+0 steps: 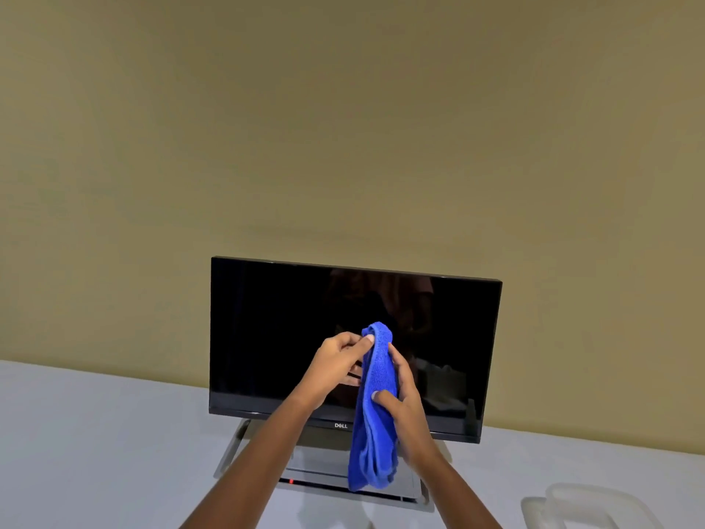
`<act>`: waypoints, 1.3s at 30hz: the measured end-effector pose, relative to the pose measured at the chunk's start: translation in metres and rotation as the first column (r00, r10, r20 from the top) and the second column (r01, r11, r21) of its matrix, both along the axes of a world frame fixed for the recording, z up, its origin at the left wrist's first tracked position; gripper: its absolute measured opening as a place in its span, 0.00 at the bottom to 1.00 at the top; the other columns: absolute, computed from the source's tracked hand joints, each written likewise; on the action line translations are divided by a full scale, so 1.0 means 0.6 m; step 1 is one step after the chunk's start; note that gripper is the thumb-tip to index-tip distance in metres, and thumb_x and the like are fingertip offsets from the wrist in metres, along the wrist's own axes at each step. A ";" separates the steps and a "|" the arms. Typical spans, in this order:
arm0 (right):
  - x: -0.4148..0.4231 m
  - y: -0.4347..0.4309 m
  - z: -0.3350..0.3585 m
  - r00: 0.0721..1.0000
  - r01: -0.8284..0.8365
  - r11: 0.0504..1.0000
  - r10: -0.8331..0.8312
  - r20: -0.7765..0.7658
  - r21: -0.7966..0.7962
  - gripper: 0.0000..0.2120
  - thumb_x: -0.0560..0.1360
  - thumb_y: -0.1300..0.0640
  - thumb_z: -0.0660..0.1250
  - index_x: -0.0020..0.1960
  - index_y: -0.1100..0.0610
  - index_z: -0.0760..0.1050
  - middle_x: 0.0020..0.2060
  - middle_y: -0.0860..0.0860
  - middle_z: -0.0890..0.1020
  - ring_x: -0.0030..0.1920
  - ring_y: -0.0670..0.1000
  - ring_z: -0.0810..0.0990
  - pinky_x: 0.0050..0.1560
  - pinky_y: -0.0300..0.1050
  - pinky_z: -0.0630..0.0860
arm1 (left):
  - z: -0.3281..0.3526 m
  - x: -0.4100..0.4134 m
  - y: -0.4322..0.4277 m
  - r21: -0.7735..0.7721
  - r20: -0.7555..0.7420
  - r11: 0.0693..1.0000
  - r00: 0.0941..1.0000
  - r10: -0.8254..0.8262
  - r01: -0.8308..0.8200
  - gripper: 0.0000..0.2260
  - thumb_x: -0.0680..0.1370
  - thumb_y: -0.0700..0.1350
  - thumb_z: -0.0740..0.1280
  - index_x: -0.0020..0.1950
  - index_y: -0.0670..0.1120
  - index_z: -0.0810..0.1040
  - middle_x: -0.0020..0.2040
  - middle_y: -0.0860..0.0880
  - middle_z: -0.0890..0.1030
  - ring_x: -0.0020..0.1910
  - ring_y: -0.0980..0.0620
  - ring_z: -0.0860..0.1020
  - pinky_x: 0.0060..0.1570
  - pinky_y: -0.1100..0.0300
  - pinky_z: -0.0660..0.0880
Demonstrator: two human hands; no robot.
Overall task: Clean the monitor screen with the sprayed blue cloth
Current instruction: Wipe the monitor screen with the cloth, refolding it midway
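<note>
White table [95, 433] carries the monitor [274, 318]; before its screen, left hand [335, 362] and right hand [404, 406] both grip the blue cloth [375, 433].

Solid bright-blue terry cloth [375, 406]; behind it a glossy black flat monitor screen [282, 330], matte olive-tan wall [343, 127], pale grey-white tabletop [95, 444] beneath the monitor.

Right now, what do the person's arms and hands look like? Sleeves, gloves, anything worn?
Left hand and right hand are bare: no gloves, rings, watch or bands. No sleeves show on either arm down to the frame edge. The visible nails on the fingers are short and plain.
</note>
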State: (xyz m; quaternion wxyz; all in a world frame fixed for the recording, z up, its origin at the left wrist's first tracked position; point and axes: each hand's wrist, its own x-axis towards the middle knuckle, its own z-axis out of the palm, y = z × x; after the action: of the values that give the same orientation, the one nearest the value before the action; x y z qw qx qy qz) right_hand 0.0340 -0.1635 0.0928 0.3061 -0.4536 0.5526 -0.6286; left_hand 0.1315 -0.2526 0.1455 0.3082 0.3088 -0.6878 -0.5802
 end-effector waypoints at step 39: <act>0.067 0.172 0.080 0.953 0.297 0.943 -0.284 -0.106 0.152 0.09 0.78 0.63 0.60 0.52 0.59 0.79 0.40 0.56 0.83 0.39 0.50 0.82 0.44 0.40 0.80 | -0.032 0.051 0.163 -0.281 0.186 0.955 0.982 -0.038 0.091 0.22 0.69 0.47 0.73 0.58 0.50 0.68 0.42 0.59 0.73 0.39 0.61 0.75 0.35 0.72 0.72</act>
State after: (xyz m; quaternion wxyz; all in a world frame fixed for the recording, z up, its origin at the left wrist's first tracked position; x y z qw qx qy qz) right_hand 0.0744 -0.0600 0.1407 0.2237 -0.3655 0.6760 -0.5995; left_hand 0.1619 -0.1547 0.1265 0.2680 0.2885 -0.7996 -0.4535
